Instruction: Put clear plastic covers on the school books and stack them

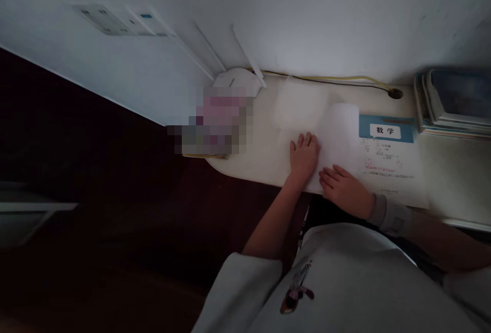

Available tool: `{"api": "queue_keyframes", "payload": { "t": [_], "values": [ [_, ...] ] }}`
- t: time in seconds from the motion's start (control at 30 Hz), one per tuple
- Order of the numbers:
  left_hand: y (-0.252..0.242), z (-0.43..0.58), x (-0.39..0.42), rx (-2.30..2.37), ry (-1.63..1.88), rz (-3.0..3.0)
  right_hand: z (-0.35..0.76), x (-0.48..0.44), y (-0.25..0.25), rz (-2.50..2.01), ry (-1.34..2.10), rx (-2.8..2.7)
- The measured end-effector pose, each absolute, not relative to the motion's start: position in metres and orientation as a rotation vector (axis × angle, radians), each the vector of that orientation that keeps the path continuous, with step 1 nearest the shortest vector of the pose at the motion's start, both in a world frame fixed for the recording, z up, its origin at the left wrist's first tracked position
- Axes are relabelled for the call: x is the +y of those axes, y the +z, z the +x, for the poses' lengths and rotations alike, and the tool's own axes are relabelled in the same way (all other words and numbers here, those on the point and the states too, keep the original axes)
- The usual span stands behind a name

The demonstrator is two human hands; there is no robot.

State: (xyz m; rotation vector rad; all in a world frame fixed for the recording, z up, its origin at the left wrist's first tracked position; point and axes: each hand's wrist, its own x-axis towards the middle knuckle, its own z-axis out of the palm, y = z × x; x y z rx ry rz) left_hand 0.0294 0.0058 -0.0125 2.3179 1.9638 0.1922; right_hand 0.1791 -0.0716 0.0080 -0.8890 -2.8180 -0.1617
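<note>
My left hand [304, 156] lies flat on a white sheet of paper [337, 138] on the pale desk [264, 149], fingers stretched out and together. My right hand [343, 187] rests flat on the near edge of the same sheet, fingers extended to the left, with a grey band on the wrist. The far end of the sheet curls upward. Just right of it lies a workbook [387, 156] with a blue header and printed text.
A stack of books [452, 103] sits at the desk's right end by the wall. A yellow cable [337, 80] runs along the wall to a hole in the desk. A blurred-out object [215, 120] stands on the left end. Dark floor lies to the left.
</note>
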Motion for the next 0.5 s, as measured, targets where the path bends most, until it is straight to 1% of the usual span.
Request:
{"api": "queue_keyframes", "payload": {
  "t": [0.07, 0.1, 0.17, 0.23, 0.3, 0.4, 0.5],
  "values": [
    [-0.015, 0.029, 0.005, 1.955, 0.175, 2.326, 0.188, -0.045, 0.023, -0.848, 0.025, -2.859],
    [-0.015, 0.029, 0.005, 1.949, 0.170, 2.332, 0.192, -0.026, 0.031, -0.952, 0.066, -2.829],
    [-0.014, 0.029, 0.005, 1.942, 0.173, 2.344, 0.199, 0.020, 0.045, -1.395, -0.026, -2.614],
    [-0.014, 0.029, 0.005, 1.942, 0.186, 2.350, 0.202, 0.066, 0.054, -1.634, -0.078, -2.458],
    [-0.013, 0.029, 0.004, 1.951, 0.199, 2.337, 0.203, 0.104, 0.054, -1.914, 0.086, -2.347],
    [-0.010, 0.029, 0.003, 1.972, 0.211, 2.299, 0.204, 0.133, 0.043, -2.031, 0.319, -2.339],
    [-0.007, 0.029, 0.003, 1.978, 0.208, 2.266, 0.209, 0.138, 0.032, -2.008, 0.352, -2.418]
  ]
}}
